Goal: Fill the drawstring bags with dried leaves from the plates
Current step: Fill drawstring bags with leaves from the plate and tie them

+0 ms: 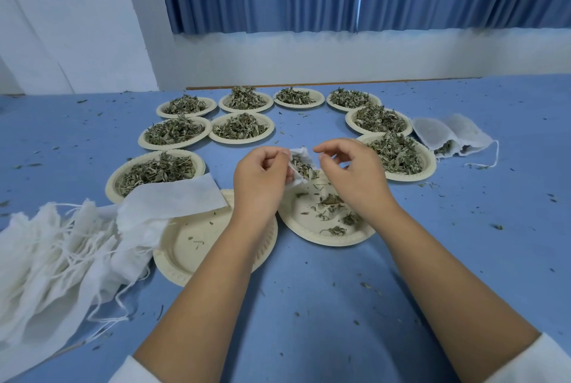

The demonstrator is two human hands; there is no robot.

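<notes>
My left hand (pixel 261 177) grips a small white drawstring bag (pixel 298 166) by its rim, holding it open over a cream plate (pixel 309 225) that carries a few scattered dried leaves (pixel 332 201). Leaves show inside the bag's mouth. My right hand (pixel 352 174) hovers just right of the bag with fingers loosely curled; whether it pinches leaves is unclear. Several plates heaped with dried leaves (pixel 174 132) ring the far side. A nearly bare plate (pixel 185 256) lies under my left forearm.
A heap of unfilled white drawstring bags (pixel 52 256) with loose strings lies at the left, one draped over a plate rim. Filled bags (pixel 449 135) rest at the right behind a full plate (pixel 398 153). Leaf crumbs speckle the blue table (pixel 309 305).
</notes>
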